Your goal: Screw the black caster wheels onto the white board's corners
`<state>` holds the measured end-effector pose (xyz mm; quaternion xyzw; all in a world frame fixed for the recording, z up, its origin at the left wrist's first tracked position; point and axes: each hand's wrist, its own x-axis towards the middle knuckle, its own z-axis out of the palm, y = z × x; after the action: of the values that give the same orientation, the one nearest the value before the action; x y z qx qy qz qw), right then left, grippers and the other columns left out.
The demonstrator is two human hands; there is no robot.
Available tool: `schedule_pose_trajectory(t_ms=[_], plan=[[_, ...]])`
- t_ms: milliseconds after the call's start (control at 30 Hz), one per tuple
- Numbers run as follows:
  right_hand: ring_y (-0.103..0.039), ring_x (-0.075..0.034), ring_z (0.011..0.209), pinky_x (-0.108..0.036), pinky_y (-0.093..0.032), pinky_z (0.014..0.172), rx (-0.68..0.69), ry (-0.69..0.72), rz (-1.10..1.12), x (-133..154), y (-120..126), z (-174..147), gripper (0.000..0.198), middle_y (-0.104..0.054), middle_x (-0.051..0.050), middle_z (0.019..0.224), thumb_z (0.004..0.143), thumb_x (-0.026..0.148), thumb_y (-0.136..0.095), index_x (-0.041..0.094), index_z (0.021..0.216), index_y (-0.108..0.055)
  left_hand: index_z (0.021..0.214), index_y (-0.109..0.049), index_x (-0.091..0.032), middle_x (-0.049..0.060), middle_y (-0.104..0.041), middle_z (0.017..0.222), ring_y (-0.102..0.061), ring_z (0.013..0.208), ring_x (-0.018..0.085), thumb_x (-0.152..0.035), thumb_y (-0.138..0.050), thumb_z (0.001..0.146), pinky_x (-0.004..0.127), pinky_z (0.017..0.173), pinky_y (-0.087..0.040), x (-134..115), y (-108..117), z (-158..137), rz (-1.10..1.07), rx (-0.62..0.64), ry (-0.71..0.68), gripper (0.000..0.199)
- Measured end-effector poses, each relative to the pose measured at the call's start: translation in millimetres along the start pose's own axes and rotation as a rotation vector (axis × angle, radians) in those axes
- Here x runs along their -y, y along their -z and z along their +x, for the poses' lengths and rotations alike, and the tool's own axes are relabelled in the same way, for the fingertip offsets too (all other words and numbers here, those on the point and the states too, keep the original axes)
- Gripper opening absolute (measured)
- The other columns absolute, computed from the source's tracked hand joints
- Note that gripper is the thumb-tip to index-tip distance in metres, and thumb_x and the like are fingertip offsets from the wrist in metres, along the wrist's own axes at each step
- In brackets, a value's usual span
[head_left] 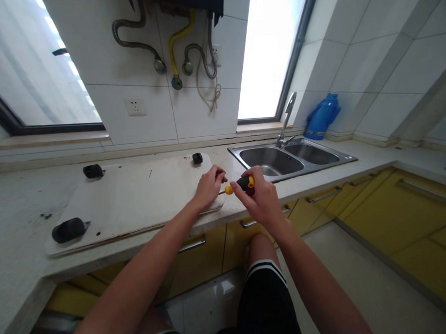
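Observation:
My right hand [262,197] grips a screwdriver [243,184] with a black and yellow handle, its thin shaft pointing left toward the board's near right corner. At that corner my left hand [209,186] has its fingers curled in; what they hold, if anything, is hidden. A flat white board [135,195] lies on the counter under my left hand. Three black casters stand on it: one at the far right [197,158], one at the far left [93,171] and one at the near left [68,230]. The screwdriver's tip is hard to see.
Right of the board is a steel double sink [270,161] with a tall faucet [287,117]. A blue thermos-like jug [322,117] stands beyond it. Yellow cabinets [204,254] run under the counter edge [145,242]. Pipes [129,42] hang from a dark unit on the wall.

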<state>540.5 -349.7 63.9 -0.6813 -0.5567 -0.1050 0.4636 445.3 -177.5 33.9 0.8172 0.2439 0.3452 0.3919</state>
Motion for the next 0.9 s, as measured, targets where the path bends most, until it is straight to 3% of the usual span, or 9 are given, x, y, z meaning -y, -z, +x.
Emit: schedule_pose_trajectory(t_ms=[167, 333, 433, 667, 900], plan=[[-0.062, -0.012, 0.056, -0.024, -0.046, 0.059, -0.113, -0.028, 0.075, -14.5, -2.9, -27.6, 0.032, -0.065, 0.006, 0.075, 0.102, 0.052, -0.074, 0.025, 0.110, -0.058, 0.103, -0.061, -0.024, 0.008, -0.084, 0.114, -0.077, 0.085, 0.020, -0.032, -0.055, 0.107, 0.037, 0.084, -0.058, 17.1, -5.1, -4.6, -0.091, -0.058, -0.053, 0.011], [-0.062, -0.009, 0.059, -0.021, -0.049, 0.060, -0.236, -0.048, 0.130, -19.2, -13.3, -52.6, 0.029, -0.068, 0.005, 0.079, 0.101, 0.047, -0.078, 0.026, 0.112, -0.061, 0.111, -0.069, -0.024, 0.005, -0.084, 0.103, -0.076, 0.078, 0.019, -0.033, -0.060, 0.105, 0.034, 0.078, -0.057, 22.7, -12.9, -6.7, -0.142, -0.150, -0.096, 0.014], [-0.063, -0.010, 0.061, -0.021, -0.051, 0.059, -0.299, -0.148, 0.209, -27.3, -19.2, -65.4, 0.032, -0.069, 0.004, 0.081, 0.098, 0.048, -0.081, 0.025, 0.111, -0.063, 0.120, -0.075, -0.023, 0.007, -0.085, 0.107, -0.076, 0.079, 0.019, -0.033, -0.059, 0.105, 0.034, 0.079, -0.059, 24.1, -12.9, -6.7, -0.165, -0.158, -0.126, 0.025], [-0.064, -0.011, 0.057, -0.023, -0.054, 0.053, -0.352, -0.476, 0.498, -47.9, -35.5, -88.2, 0.044, -0.069, 0.006, 0.084, 0.090, 0.051, -0.089, 0.026, 0.116, -0.064, 0.109, -0.072, -0.022, 0.006, -0.085, 0.105, -0.077, 0.079, 0.018, -0.035, -0.057, 0.106, 0.033, 0.080, -0.058, 28.4, -15.0, -6.6, -0.193, -0.184, -0.148, 0.020], [-0.062, -0.010, 0.050, -0.021, -0.047, 0.046, -0.562, -0.583, 0.755, -65.2, -58.7, -90.8, 0.048, -0.066, 0.008, 0.074, 0.088, 0.057, -0.088, 0.025, 0.108, -0.058, 0.108, -0.071, -0.022, 0.006, -0.083, 0.108, -0.076, 0.078, 0.017, -0.035, -0.058, 0.106, 0.031, 0.076, -0.055, 27.2, -14.6, -7.7, -0.184, -0.196, -0.137, 0.018]])
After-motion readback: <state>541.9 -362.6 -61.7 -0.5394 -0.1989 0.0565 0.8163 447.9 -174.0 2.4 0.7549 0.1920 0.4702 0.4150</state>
